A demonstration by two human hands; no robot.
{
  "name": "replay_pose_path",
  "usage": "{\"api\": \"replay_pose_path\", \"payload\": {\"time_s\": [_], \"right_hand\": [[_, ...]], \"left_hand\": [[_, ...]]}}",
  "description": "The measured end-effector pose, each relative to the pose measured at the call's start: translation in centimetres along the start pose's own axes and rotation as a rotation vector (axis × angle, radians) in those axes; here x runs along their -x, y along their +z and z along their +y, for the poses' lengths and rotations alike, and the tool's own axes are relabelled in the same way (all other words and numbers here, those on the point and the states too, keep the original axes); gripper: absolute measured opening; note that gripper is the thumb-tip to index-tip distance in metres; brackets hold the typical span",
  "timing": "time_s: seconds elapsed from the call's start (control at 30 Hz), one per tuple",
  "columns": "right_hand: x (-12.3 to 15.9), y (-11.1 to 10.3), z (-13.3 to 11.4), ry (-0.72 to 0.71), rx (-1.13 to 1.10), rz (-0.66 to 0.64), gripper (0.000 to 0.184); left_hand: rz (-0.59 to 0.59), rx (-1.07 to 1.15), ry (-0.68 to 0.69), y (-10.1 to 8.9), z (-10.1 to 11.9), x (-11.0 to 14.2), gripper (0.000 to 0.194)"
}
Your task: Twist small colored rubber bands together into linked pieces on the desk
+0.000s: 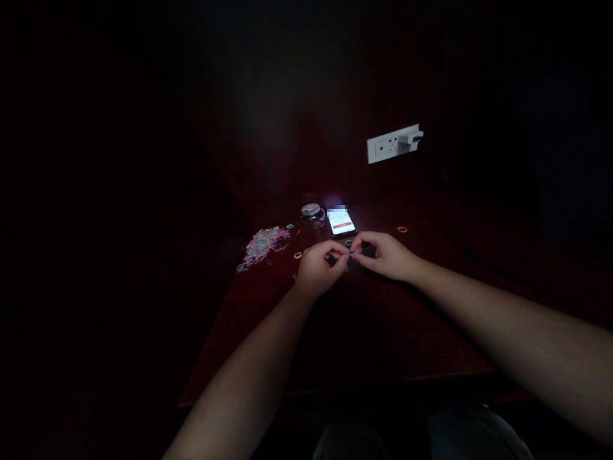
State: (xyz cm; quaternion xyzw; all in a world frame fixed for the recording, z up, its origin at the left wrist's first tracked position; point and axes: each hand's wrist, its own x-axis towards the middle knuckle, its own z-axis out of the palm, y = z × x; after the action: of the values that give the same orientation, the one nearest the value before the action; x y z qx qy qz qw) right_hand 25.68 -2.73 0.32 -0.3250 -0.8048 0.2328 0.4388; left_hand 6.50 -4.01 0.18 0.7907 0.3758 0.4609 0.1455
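My left hand (320, 267) and my right hand (385, 255) meet above the dark red table, fingertips nearly touching. Between them is a small pale blue rubber band (352, 254), pinched by thumb and forefinger on both sides and partly covered by the fingers. Just beyond the fingertips lies another light-coloured band (348, 243). A yellow rubber band (297, 255) rests left of my left hand. Farther left spreads a loose pile of pink, green and white rubber bands (263, 246). An orange band (402, 229) lies by itself beyond my right hand.
A phone (341, 222) with a lit screen lies beyond my hands. Next to it stands a small round lidded jar (313, 216). A white wall socket (393, 144) with a plug in it is at the back right. The table's (268, 319) left edge fades into darkness.
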Motion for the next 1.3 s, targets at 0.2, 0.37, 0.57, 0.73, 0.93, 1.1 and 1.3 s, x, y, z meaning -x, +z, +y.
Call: {"api": "replay_pose_path", "payload": {"time_s": [0.2,0.37,0.57,0.73,0.93,1.1,1.3], "right_hand": [[0.11,-0.45,-0.22,0.001,0.011,0.017,0.004],[0.14,-0.53,-0.32,-0.004,0.023,-0.008,0.003],[0.15,-0.45,-0.28,0.008,0.037,-0.023,0.004],[0.14,-0.51,-0.33,0.006,0.062,-0.042,0.005],[0.15,-0.63,-0.55,0.029,0.065,-0.022,0.003],[0.21,-0.68,-0.53,0.054,0.060,-0.030,0.004],[0.20,-0.58,-0.40,0.061,0.035,-0.040,0.006]], "left_hand": [[0.003,-0.027,0.027,-0.13,-0.08,-0.19,0.006],[-0.005,-0.028,0.042,-0.15,-0.35,-0.24,0.005],[-0.007,0.011,0.059,-0.02,-0.30,-0.27,0.008],[-0.014,0.025,0.083,0.08,-0.06,-0.25,0.010],[-0.021,0.011,0.098,0.09,-0.22,-0.29,0.013],[-0.029,-0.016,0.111,0.00,-0.45,-0.37,0.014],[-0.016,-0.096,0.142,-0.35,-0.33,-0.55,0.012]]}}
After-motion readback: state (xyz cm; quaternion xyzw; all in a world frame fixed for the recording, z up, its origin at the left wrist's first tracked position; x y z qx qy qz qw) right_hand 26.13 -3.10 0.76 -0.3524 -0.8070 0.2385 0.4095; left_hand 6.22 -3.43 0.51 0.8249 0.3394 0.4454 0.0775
